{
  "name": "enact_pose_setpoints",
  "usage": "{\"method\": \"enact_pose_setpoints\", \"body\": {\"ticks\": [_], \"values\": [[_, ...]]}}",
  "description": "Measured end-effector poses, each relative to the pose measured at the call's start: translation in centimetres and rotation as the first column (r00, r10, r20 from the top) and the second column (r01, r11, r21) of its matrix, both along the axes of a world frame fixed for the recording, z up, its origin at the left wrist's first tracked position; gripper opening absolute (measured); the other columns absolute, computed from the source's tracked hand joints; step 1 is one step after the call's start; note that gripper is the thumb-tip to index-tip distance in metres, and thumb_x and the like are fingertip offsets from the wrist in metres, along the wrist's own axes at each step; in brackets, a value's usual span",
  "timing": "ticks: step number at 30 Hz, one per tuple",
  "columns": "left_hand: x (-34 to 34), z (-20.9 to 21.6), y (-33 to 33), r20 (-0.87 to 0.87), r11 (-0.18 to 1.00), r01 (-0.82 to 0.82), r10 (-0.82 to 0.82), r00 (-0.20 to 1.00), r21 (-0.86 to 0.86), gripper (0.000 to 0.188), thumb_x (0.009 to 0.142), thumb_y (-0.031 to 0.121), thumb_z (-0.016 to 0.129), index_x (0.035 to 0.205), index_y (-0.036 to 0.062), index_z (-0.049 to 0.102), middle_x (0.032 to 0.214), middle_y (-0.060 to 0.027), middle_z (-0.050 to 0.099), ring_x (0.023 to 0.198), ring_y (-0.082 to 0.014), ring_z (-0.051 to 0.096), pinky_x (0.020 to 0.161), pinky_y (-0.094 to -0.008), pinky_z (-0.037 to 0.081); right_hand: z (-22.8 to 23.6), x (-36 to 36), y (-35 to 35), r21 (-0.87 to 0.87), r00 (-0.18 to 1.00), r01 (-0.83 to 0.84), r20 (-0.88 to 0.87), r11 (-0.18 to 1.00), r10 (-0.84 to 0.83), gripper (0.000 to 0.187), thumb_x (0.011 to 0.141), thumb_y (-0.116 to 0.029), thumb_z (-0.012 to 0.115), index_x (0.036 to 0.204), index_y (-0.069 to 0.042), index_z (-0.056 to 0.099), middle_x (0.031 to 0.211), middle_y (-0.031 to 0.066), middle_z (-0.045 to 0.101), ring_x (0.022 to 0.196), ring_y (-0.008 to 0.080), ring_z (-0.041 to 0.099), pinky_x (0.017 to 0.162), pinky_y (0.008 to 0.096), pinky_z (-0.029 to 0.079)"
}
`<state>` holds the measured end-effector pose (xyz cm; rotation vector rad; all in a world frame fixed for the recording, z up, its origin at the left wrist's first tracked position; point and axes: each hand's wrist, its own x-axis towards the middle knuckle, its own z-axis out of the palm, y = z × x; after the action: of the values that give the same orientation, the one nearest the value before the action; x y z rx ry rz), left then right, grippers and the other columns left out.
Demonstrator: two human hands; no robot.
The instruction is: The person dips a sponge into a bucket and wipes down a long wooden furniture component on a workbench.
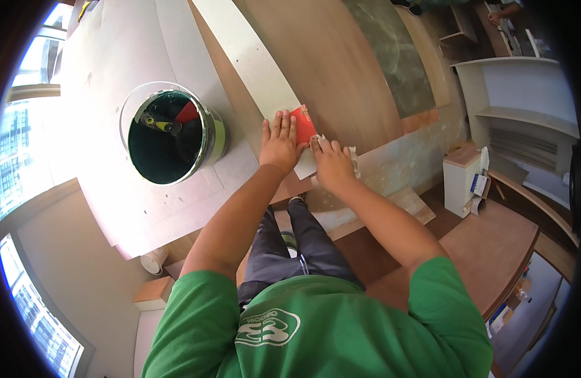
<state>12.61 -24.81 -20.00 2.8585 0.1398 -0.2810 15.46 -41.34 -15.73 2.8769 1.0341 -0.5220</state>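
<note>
Fingers stretched out, my left hand (279, 142) lies flat on a long white board (246, 57) and against the edge of a flat red piece (301, 128). A pale tan strip runs along the red piece's far edge. My right hand (333, 165) is closed at the red piece's near right corner, pinching a crumpled white cloth or paper (355, 162). Part of that wad is hidden under the fingers. To the left stands an open bucket (216, 135) with dark contents and a raised wire handle. A yellow-and-black handled tool (158, 123) and a red piece show inside it.
Large pale sheets (114, 50) cover the surface under the bucket. Brown panels (322, 63) lie beyond the white board. On the right are a white shelf unit (523, 94) and a small white box cabinet (457, 183). Another person's hand (495, 17) shows at the far right.
</note>
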Motion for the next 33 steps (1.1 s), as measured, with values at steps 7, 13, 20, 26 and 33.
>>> {"method": "enact_pose_setpoints", "body": {"ticks": [7,13,20,26,33], "values": [[-0.7,-0.6,0.5,0.091,0.994,0.107,-0.104,0.990,-0.025,0.070,0.096,0.047,0.056,0.153,0.0082,0.041,0.163,-0.0104,0.032,0.153,-0.0255,0.023,0.124,-0.0526,0.015,-0.8,4.4,3.7,0.050,0.997,-0.023,0.068,0.998,0.019,0.043,0.093,-0.020,0.052,0.133,-0.005,0.059,0.115,0.0077,0.063,0.110,0.0253,0.056,0.089,0.0465,0.042],[-1.0,-0.9,0.2,0.121,0.991,0.086,-0.074,0.990,-0.100,0.066,0.096,0.042,0.057,0.150,0.0062,0.044,0.161,-0.0113,0.036,0.151,-0.0261,0.027,0.124,-0.0492,0.019,0.1,3.3,2.7,0.002,0.999,-0.052,-0.007,0.999,0.053,0.044,0.093,-0.020,0.054,0.135,-0.006,0.058,0.118,0.0065,0.063,0.111,0.0255,0.056,0.090,0.0464,0.043],[-0.7,-1.1,1.1,0.104,0.995,0.073,-0.066,0.992,-0.065,0.067,0.097,0.042,0.057,0.150,0.0033,0.043,0.161,-0.0139,0.034,0.151,-0.0284,0.026,0.125,-0.0453,0.019,-0.3,3.5,3.2,0.023,0.995,-0.094,0.030,0.995,0.093,0.045,0.093,-0.020,0.054,0.137,-0.006,0.057,0.120,0.0073,0.062,0.111,0.0255,0.056,0.090,0.0467,0.042],[-0.2,-1.0,0.6,0.115,0.991,0.097,-0.086,0.990,-0.095,0.067,0.097,0.042,0.056,0.150,0.0038,0.043,0.161,-0.0134,0.034,0.152,-0.0280,0.026,0.125,-0.0451,0.018,-0.2,6.3,4.5,-0.029,0.995,-0.096,0.026,0.995,0.097,0.049,0.093,-0.022,0.056,0.140,-0.007,0.054,0.125,0.0067,0.061,0.112,0.0264,0.056,0.090,0.0487,0.042],[-0.9,-0.9,1.1,0.121,0.991,0.094,-0.082,0.989,-0.094,0.067,0.097,0.042,0.057,0.150,0.0043,0.043,0.162,-0.0120,0.033,0.152,-0.0275,0.025,0.125,-0.0463,0.018,0.6,4.2,3.7,-0.081,0.993,-0.108,-0.050,0.991,0.104,0.045,0.096,-0.022,0.051,0.138,-0.008,0.056,0.126,0.0074,0.061,0.114,0.0264,0.055,0.093,0.0484,0.043]]}}
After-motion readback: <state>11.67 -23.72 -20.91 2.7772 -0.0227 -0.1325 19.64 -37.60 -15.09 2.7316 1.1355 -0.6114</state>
